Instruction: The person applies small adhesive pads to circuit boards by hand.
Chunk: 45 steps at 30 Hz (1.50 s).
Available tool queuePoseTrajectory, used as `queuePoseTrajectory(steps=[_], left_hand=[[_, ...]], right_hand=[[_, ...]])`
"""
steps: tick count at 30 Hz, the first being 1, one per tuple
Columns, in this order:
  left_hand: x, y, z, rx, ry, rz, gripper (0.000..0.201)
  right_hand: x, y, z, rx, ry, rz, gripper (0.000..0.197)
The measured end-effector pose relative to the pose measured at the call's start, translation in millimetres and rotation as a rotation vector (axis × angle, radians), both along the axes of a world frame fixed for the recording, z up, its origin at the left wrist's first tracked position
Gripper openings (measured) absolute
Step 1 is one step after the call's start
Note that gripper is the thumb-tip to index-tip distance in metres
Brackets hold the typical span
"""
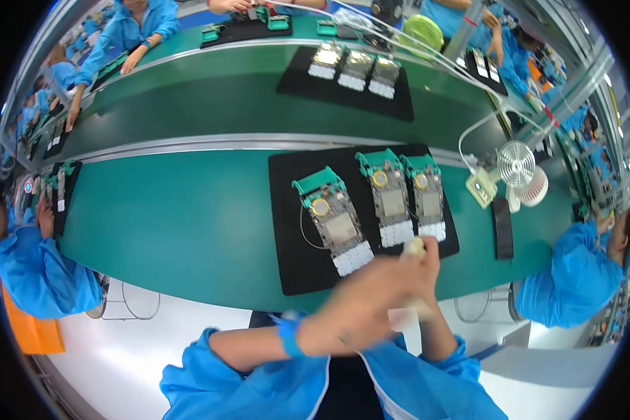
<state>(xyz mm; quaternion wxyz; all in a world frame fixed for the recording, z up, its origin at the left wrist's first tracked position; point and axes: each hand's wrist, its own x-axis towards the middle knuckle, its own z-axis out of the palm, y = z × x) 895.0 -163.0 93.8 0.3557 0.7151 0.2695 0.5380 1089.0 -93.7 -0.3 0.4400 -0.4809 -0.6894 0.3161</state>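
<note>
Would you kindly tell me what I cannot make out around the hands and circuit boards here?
In the head view:
- Left hand: smeared by motion blur, so its grip is unclear.
- Right hand: partly hidden behind the left hand.
- White piece: blurred and partly covered; its kind is unclear.
- Circuit boards: finest parts too small.
- Blue jacket: cut off by the lower edge.

Left hand (371, 301) blurred, hiding part of right hand (431, 262); pale item (402, 319) too smeared to identify. Worker (225, 5) at top centre cut off by edge.
</note>
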Motion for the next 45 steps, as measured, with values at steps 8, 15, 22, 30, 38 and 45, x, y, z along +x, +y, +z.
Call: queuePoseTrajectory(steps=[8, 15, 22, 30, 38, 45], left_hand=[[157.3, -78.0, 87.8, 0.968, -0.051, -1.130, 0.045], [187.5, -100.1, 94.1, 0.912, -0.141, -1.212, 0.045], [188.5, -97.7, 90.0, 0.837, -0.212, -1.280, 0.045], [180.7, -92.5, 81.8, 0.749, -0.310, -1.351, 0.044], [174.1, -90.2, 81.2, 0.664, -0.432, -1.424, 0.044], [160.5, -92.3, 74.2, 0.556, -0.556, -1.431, 0.043]], right_hand=[[-20.0, -10.6, 27.2, -0.197, 0.149, 0.042, 0.011], [-18.0, -6.9, 25.5, -0.158, 0.126, 0.063, 0.011], [-20.1, -10.2, 21.7, -0.132, 0.097, 0.039, 0.010], [-23.1, -8.3, 20.8, -0.078, 0.076, 0.018, 0.010], [-24.4, -9.4, 18.1, -0.093, 0.075, 0.021, 0.014], [-23.6, -12.4, 18.6, -0.086, 0.029, 0.013, 0.014]])
